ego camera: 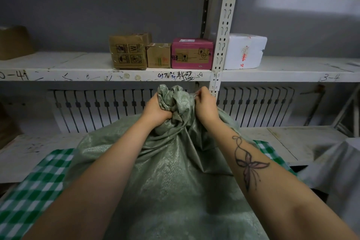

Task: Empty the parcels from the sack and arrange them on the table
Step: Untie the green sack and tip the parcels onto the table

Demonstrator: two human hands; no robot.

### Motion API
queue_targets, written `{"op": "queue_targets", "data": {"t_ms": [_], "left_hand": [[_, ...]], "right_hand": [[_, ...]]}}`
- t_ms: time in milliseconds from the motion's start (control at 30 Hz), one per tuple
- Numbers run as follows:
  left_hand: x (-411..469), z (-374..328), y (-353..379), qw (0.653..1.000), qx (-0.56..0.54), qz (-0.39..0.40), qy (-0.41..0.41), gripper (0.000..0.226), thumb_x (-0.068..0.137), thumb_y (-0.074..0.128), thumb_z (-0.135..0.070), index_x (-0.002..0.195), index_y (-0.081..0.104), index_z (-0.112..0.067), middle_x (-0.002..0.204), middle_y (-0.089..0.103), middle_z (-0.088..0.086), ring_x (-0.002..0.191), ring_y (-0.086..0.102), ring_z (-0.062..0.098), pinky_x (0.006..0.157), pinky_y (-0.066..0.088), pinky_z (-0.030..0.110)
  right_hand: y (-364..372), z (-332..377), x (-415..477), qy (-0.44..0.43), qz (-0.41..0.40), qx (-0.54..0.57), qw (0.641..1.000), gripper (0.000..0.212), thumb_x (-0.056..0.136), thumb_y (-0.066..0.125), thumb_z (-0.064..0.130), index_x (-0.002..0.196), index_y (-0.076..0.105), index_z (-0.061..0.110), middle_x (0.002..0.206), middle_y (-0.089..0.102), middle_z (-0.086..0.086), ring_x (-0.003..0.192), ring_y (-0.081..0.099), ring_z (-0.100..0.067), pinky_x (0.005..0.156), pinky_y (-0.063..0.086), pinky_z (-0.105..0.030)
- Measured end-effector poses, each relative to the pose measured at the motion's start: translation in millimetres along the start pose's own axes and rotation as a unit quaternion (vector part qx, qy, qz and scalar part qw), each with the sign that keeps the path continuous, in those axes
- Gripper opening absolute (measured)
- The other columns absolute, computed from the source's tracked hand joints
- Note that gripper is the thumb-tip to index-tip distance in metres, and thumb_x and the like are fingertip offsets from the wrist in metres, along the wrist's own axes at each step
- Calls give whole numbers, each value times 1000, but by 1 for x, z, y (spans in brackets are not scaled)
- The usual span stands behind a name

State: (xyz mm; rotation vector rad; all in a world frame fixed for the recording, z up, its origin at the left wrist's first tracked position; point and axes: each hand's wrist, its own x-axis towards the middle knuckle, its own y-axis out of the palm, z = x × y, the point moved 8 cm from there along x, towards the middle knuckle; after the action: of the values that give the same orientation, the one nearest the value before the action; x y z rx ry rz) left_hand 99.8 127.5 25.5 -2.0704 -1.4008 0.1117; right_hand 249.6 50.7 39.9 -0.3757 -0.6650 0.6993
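Observation:
A bulging green woven sack [171, 171] stands upright in front of me on a table covered with a green-and-white checked cloth [33, 189]. Its neck is bunched together at the top. My left hand [155, 109] grips the gathered neck from the left. My right hand [204, 103] pinches the fabric at the neck from the right. The sack's mouth is closed, so whatever is inside is hidden.
A white metal shelf [78, 76] runs behind the sack. On it stand two brown cardboard boxes [128, 52], a pink box [191, 54] and a white foam box [245, 52]. An upright shelf post [222, 41] rises between them. A lower shelf board [292, 142] lies at right.

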Motion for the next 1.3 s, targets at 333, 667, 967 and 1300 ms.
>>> {"op": "queue_targets", "data": {"t_ms": [333, 667, 967, 1300], "left_hand": [[-12, -5, 46, 955, 141, 231, 124, 80, 84, 68, -21, 148, 21, -24, 148, 16, -13, 141, 5, 9, 121, 2, 37], [6, 8, 16, 996, 39, 69, -41, 22, 86, 60, -20, 107, 64, -14, 112, 64, 13, 104, 59, 30, 79, 42, 28], [-7, 14, 18, 944, -216, 186, -167, 39, 65, 72, -5, 104, 67, -7, 93, 72, 11, 88, 64, 28, 87, 51, 38], [-8, -13, 16, 992, 109, 66, -3, 95, 54, 90, -27, 135, 42, -14, 133, 52, 3, 124, 49, 21, 100, 38, 26]], "right_hand": [[22, 9, 3, 16, 220, 286, 932, 40, 81, 37, -25, 78, 44, 14, 59, 51, -2, 62, 47, -13, 63, 40, -22], [35, 6, -3, 34, 282, 112, 952, 115, 57, 69, 62, 150, 6, 34, 157, 15, -6, 144, 16, -28, 117, 19, -49], [34, -12, -18, 58, 316, -27, 947, 121, 65, 85, 28, 151, 1, 29, 145, 42, -7, 132, 43, -28, 110, 33, -39], [19, -20, 0, 110, 137, 159, 972, 65, 58, 79, 10, 117, 54, 23, 111, 66, -2, 106, 61, -25, 98, 48, -47]]}}
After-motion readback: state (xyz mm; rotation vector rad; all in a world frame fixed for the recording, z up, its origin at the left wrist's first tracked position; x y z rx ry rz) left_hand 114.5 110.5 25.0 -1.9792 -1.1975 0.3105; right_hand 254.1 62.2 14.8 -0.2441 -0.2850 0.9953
